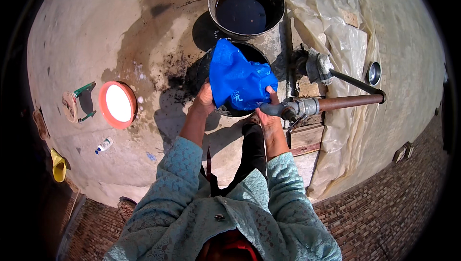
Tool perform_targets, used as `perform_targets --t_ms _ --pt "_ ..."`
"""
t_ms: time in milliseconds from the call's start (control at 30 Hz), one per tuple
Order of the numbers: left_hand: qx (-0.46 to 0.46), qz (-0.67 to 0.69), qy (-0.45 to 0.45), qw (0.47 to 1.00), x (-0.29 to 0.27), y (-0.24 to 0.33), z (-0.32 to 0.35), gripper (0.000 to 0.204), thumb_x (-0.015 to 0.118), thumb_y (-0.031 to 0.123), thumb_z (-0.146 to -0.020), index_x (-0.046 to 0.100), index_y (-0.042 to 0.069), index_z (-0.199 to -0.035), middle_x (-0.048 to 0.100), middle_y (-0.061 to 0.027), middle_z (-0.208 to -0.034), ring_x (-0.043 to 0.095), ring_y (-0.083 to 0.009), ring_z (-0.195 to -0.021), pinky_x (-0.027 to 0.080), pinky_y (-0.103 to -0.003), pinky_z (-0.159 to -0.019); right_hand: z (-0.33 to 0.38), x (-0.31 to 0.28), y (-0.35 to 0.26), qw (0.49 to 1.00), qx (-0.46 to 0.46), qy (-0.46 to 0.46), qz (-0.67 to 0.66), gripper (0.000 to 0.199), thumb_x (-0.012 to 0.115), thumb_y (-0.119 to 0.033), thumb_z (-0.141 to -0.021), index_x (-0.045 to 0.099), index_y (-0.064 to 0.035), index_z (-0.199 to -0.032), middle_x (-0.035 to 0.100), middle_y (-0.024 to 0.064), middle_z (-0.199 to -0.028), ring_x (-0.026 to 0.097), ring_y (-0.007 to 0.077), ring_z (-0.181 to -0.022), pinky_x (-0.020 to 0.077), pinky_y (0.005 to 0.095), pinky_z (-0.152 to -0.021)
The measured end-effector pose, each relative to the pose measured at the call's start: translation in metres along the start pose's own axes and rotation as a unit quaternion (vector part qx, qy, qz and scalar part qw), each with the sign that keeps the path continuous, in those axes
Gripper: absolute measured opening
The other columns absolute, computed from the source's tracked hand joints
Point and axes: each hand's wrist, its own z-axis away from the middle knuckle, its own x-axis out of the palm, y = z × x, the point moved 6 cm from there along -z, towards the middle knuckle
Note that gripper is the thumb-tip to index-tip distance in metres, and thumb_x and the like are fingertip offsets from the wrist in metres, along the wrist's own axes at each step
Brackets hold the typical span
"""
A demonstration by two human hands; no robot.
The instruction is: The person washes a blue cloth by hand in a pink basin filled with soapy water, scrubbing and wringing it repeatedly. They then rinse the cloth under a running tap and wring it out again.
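Observation:
Both of my hands hold a bright blue cloth or bag (240,80) with pale printing, spread over a dark bucket (204,71). My left hand (205,96) is closed on its left edge. Around its lower right side, my right hand (270,109) is closed too, right beside the tap's spout (272,110). Some fingers are hidden behind the blue material. I cannot make out whether it is cloth or plastic. Most of the bucket's inside is covered by it.
A second dark tub (276,1) with dark liquid stands beyond the bucket. To the right runs a rusty pipe (348,101) over clear plastic sheeting (338,160). An orange-rimmed basin (103,98), a small stool (70,107) and a white bottle (105,144) are at left.

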Motion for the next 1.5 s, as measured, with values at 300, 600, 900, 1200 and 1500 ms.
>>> perform_targets --t_ms 300,600,900,1200,1500 --pt "-0.056 0.247 -0.051 0.966 0.012 -0.004 0.025 0.075 0.059 0.053 -0.080 0.036 0.006 -0.135 0.048 -0.0137 -0.129 0.046 -0.0289 -0.119 0.038 -0.046 -0.099 0.025 0.018 -0.056 0.922 -0.256 0.039 0.289 0.053 0.053 0.006 -0.063 0.044 -0.0112 -0.111 0.053 0.0054 -0.100 0.053 0.0150 -0.092 0.0437 0.0298 -0.085" --pt "-0.015 0.096 0.092 0.991 0.001 -0.037 0.004 0.022 0.056 0.006 -0.072 0.061 0.008 -0.093 0.061 -0.0021 -0.086 0.059 -0.0172 -0.080 0.049 -0.035 -0.079 0.053 0.063 -0.008 0.812 -0.313 -0.043 0.492 0.062 0.074 -0.024 -0.065 0.043 -0.0080 -0.116 0.045 0.0079 -0.109 0.044 0.0208 -0.109 0.0256 0.0408 -0.104" --pt "-0.075 0.098 0.007 0.992 0.042 -0.008 0.020 0.041 0.061 0.019 -0.075 0.054 0.002 -0.112 0.061 -0.0105 -0.105 0.060 -0.0223 -0.095 0.048 -0.040 -0.087 0.016 0.030 0.006 0.995 0.026 0.004 -0.094 0.038 0.063 -0.020 -0.082 0.049 -0.0112 -0.116 0.051 0.0071 -0.117 0.052 0.0178 -0.104 0.0425 0.0353 -0.093" --pt "-0.014 -0.036 0.067 0.997 0.027 -0.009 0.007 0.049 0.059 0.027 -0.089 0.040 0.011 -0.131 0.054 -0.0082 -0.120 0.056 -0.0175 -0.102 0.047 -0.036 -0.088 -0.001 0.034 -0.060 0.943 -0.237 -0.114 0.204 0.031 0.066 0.001 -0.066 0.048 -0.0082 -0.089 0.054 0.0040 -0.089 0.053 0.0153 -0.080 0.0459 0.0272 -0.074" --pt "-0.120 0.181 0.020 0.976 0.034 -0.020 0.013 0.062 0.064 0.042 -0.082 0.040 0.014 -0.132 0.053 -0.0073 -0.124 0.054 -0.0227 -0.109 0.046 -0.045 -0.092 0.033 0.089 -0.038 0.822 -0.248 -0.104 0.502 0.025 0.067 0.002 -0.072 0.060 -0.0060 -0.095 0.060 0.0094 -0.108 0.052 0.0256 -0.111 0.0370 0.0361 -0.098"
